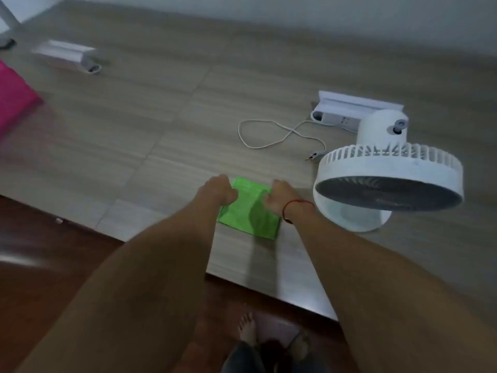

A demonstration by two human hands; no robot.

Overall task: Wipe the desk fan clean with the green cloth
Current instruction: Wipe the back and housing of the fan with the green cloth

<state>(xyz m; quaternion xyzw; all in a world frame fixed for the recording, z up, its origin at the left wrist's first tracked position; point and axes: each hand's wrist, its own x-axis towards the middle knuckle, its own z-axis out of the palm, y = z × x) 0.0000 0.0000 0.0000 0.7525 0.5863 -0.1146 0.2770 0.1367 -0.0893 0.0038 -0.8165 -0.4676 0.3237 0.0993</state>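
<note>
A folded green cloth (pixel 250 214) lies flat on the wooden desk (pixel 150 146) near its front edge. My left hand (pixel 217 191) grips the cloth's far left corner. My right hand (pixel 279 197), with a red string at the wrist, pinches its far right edge. The white desk fan (pixel 390 173) stands just to the right of the cloth, its round grille tilted toward me, its round base partly hidden under the head. Its white cord (pixel 269 135) loops across the desk behind the cloth.
A white power strip (pixel 347 114) lies behind the fan. Another white box (pixel 67 56) sits at the far left, and a pink item (pixel 13 95) lies at the left edge. The wall runs along the back. Below the desk's front edge are a dark floor and my feet.
</note>
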